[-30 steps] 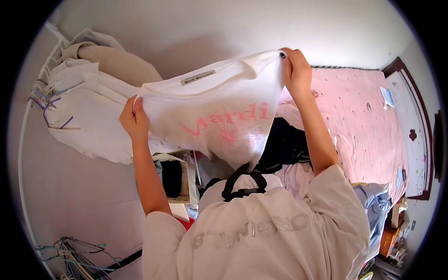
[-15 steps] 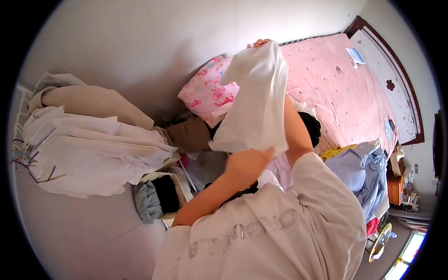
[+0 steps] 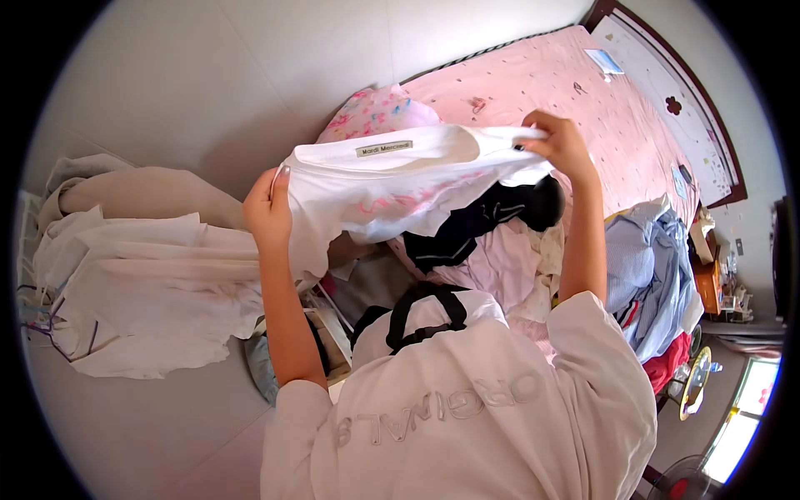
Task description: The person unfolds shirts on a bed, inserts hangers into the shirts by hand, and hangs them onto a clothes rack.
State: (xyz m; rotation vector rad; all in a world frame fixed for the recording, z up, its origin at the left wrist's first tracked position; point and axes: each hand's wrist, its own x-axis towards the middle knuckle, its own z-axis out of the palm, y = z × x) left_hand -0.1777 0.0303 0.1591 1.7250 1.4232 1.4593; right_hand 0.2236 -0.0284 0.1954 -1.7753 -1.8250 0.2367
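Between my hands a white T-shirt (image 3: 333, 187) is stretched out sideways, its neck opening at the top and a label inside the collar. Pinkish-red print shows on its front, and the lower part hangs in loose folds. My left hand (image 3: 268, 208) is closed on one shoulder, thumb on top. At the other shoulder, my right hand (image 3: 560, 148) pinches the fabric near the collar. Below the shirt lie dark clothes (image 3: 467, 229) and a pale pink garment (image 3: 504, 271). A white item with a black strap (image 3: 425, 317) is close to my chest.
White shirts (image 3: 158, 275) and a beige garment (image 3: 150, 196) hang on a rack at left. Ahead is a bed with a pink sheet (image 3: 508, 79) and a floral pillow (image 3: 375, 112). Blue clothes (image 3: 654, 258) are heaped at right. A fan (image 3: 683, 479) stands at lower right.
The white T-shirt went from hanging lengthwise off my raised right hand to spread sideways. My left hand moved left and up to one shoulder; my right came down and right.
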